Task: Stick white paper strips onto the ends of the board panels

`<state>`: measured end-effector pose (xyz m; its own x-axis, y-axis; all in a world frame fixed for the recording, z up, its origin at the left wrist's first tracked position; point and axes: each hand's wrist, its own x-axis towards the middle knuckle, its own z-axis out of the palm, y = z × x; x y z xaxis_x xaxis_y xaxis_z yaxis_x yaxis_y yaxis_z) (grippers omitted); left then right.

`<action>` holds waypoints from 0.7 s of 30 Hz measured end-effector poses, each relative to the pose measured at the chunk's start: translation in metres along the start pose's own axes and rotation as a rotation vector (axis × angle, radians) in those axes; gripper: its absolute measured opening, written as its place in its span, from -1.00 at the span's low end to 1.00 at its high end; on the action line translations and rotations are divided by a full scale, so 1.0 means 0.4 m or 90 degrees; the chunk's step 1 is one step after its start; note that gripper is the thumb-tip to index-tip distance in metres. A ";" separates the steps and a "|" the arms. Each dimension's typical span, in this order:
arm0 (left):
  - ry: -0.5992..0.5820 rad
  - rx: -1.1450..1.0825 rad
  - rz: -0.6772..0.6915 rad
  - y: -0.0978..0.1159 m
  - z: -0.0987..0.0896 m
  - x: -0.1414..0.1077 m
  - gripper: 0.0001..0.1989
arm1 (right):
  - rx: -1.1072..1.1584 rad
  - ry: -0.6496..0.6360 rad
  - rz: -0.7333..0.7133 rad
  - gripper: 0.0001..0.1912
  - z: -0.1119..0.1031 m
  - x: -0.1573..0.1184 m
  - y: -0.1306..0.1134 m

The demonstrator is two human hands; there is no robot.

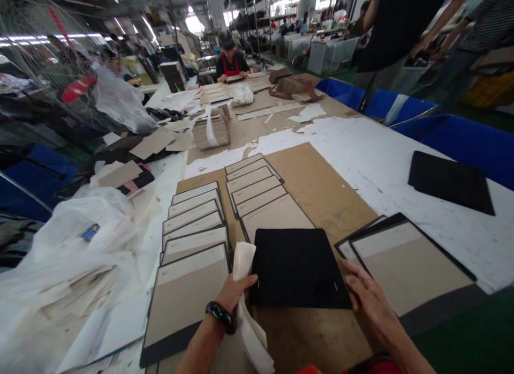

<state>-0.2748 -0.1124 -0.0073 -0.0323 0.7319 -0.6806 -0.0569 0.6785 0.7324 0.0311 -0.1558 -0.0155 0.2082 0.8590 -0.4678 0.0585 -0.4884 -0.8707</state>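
Note:
A flat black panel (299,269) with rounded corners is held level above the brown board, one hand at each side edge. My left hand (236,288) grips its left edge, thumb on top, and also keeps a folded strip of off-white cloth (251,331) in its grasp. My right hand (363,288) is closed on the panel's right edge, its fingertips partly hidden underneath. Left of the panel lies an overlapping row of beige panels with black borders (188,293). A second such row (273,213) lies just beyond it, and more bordered panels (413,261) lie to the right.
Two black panels (452,181) lie at the table's right. Translucent plastic (80,229) with scraps is at the left. A tied stack of cardboard pieces (211,130) stands farther back. Blue bins (453,143) line the right edge. A person in a red apron (231,66) works at the far end.

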 end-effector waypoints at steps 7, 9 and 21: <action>-0.057 -0.103 -0.047 0.059 -0.012 -0.038 -0.64 | -0.240 -0.058 -0.328 -0.67 -0.039 -0.045 -0.065; -0.067 -0.115 -0.067 0.071 -0.017 -0.042 -0.65 | -0.310 -0.017 -0.424 -0.69 -0.029 -0.046 -0.092; -0.144 -0.118 -0.030 0.145 -0.032 -0.134 -0.54 | -0.127 0.052 -0.265 -0.76 -0.042 -0.031 -0.209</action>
<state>-0.2894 -0.1131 0.0716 0.1966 0.7091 -0.6771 -0.2356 0.7045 0.6694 0.0399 -0.1281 0.0655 0.2028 0.9771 -0.0643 0.3377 -0.1314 -0.9320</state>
